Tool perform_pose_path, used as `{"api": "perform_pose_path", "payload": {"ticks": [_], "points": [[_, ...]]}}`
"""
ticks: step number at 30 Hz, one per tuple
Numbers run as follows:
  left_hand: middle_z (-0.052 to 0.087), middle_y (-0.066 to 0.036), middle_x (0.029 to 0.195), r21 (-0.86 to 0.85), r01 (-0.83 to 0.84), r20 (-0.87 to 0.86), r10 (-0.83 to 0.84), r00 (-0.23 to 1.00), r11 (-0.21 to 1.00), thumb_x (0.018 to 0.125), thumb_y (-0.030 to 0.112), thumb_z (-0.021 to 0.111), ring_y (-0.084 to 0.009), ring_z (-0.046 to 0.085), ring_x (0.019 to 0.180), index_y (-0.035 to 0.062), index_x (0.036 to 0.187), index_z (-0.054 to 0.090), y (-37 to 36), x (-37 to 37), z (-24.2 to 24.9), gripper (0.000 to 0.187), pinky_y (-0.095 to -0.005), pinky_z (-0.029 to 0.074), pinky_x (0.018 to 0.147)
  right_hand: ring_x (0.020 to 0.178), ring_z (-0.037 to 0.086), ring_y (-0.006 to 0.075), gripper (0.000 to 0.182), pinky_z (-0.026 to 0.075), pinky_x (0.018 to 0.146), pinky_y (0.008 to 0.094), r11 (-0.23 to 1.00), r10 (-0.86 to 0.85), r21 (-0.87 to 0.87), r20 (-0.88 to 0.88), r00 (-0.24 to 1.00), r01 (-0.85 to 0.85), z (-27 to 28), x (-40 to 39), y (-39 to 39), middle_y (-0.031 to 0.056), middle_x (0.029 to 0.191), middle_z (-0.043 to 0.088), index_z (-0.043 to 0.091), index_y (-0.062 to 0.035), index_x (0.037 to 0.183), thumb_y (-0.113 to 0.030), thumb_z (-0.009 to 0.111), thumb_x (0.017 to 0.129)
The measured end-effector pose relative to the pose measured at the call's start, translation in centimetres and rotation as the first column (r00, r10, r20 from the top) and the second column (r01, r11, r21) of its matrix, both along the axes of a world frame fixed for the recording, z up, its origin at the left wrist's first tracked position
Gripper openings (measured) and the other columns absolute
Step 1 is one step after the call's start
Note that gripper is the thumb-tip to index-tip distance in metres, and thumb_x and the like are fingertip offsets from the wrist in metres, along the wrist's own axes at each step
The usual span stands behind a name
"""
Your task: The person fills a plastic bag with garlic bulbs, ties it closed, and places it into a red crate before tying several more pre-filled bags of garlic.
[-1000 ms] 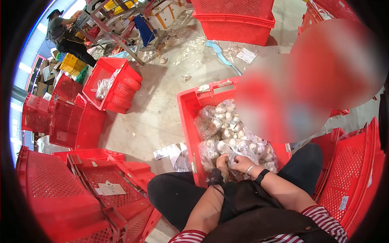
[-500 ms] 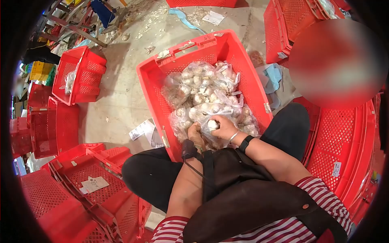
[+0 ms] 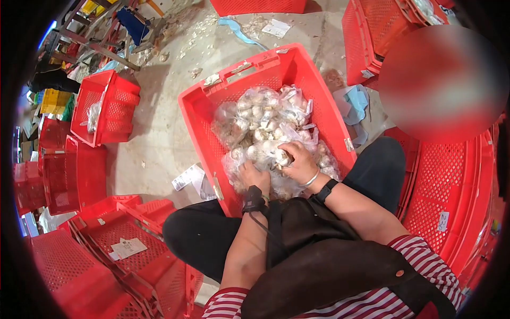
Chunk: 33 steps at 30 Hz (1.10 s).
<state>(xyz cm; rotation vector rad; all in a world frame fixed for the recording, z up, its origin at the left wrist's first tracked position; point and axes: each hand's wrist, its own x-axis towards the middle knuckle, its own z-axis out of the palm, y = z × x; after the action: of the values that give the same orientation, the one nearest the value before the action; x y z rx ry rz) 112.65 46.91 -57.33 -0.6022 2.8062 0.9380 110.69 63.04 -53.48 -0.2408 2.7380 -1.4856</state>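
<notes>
Both hands down in the red crate [image 3: 311, 80]
Your left hand [image 3: 254, 175] and right hand [image 3: 298, 161] gripped one clear bag of garlic [image 3: 265, 154], close together

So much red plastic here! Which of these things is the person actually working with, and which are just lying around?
In use:
- left hand, pressed on the bags
- right hand, gripping a bag
- clear bags of pale round bulbs
- red crate holding them

Lying about:
- smaller red crate with one bag inside
- stacked crates
- paper label
- blue cloth
- scraps on the floor
</notes>
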Motion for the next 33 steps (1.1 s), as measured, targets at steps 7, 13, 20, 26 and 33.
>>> {"api": "perform_pose_path", "payload": {"ticks": [7, 13, 20, 26, 33], "points": [[0.054, -0.013, 0.113, -0.145, 0.453, -0.133, -0.471, 0.872, 0.88, 0.062, 0.01, 0.063, -0.0305, 0.044, 0.114, 0.0121, 0.124, 0.049, 2.9, -4.7, 4.2, 0.064, -0.0529, 0.033, 0.092, 0.088, 0.057, 0.03, 0.045, 0.047, 0.078, 0.0357, 0.978, -0.207, 0.005, -0.121, 0.971, 0.209, 6.5, -2.6, 3.3, 0.0121, 0.096, 0.056, 0.059, -0.0088, 0.101, -0.006, 0.071, 0.058], [0.057, -0.009, 0.102, -0.226, 0.71, 0.131, -0.701, 0.701, 0.667, 0.06, 0.012, 0.067, -0.0268, 0.052, 0.103, 0.0157, 0.111, 0.057, 3.0, -5.6, 2.0, 0.052, -0.0461, 0.037, 0.086, 0.081, 0.057, 0.0169, 0.043, 0.046, 0.073, 0.0263, 0.92, -0.347, -0.2, -0.012, 0.938, 0.338, 8.4, -2.4, 9.4, 0.006, 0.094, 0.056, 0.058, -0.0072, 0.104, -0.004, 0.073, 0.064], [0.058, -0.014, 0.085, -0.044, 0.599, -0.157, -0.597, 0.787, 0.8, 0.065, 0.004, 0.06, -0.0322, 0.057, 0.085, 0.0065, 0.089, 0.067, 0.8, -4.6, 2.9, 0.025, -0.0409, 0.045, 0.074, 0.081, 0.056, 0.0091, 0.03, 0.045, 0.063, 0.0222, 0.419, -0.072, -0.75, 0.534, 0.842, 0.512, 8.4, -3.4, 11.3, 0.001, 0.092, 0.059, 0.053, -0.0049, 0.108, -0.014, 0.063, 0.082], [0.055, -0.016, 0.089, 0.027, 0.443, -0.087, -0.44, 0.894, 0.896, 0.072, 0.002, 0.057, -0.0305, 0.055, 0.08, 0.0056, 0.096, 0.064, 1.2, -3.3, 5.2, 0.026, -0.0381, 0.045, 0.07, 0.078, 0.058, 0.0204, 0.039, 0.047, 0.07, 0.0306, 0.959, 0.232, -0.261, 0.505, 0.831, -0.11, 3.0, -2.6, 6.2, 0.0091, 0.087, 0.061, 0.062, -0.0036, 0.093, -0.029, 0.074, 0.066], [0.056, -0.01, 0.085, 0.069, 0.407, -0.306, -0.369, 0.878, 0.911, 0.078, 0.0, 0.053, -0.0209, 0.055, 0.069, 0.0051, 0.099, 0.061, 1.0, -2.6, 0.6, 0.023, -0.0318, 0.045, 0.063, 0.087, 0.06, 0.029, 0.051, 0.047, 0.076, 0.0359, 0.772, 0.583, -0.228, 0.627, 0.517, -0.594, 2.4, 0.6, 3.1, 0.0142, 0.092, 0.061, 0.065, -0.0043, 0.096, -0.041, 0.075, 0.062]]}}
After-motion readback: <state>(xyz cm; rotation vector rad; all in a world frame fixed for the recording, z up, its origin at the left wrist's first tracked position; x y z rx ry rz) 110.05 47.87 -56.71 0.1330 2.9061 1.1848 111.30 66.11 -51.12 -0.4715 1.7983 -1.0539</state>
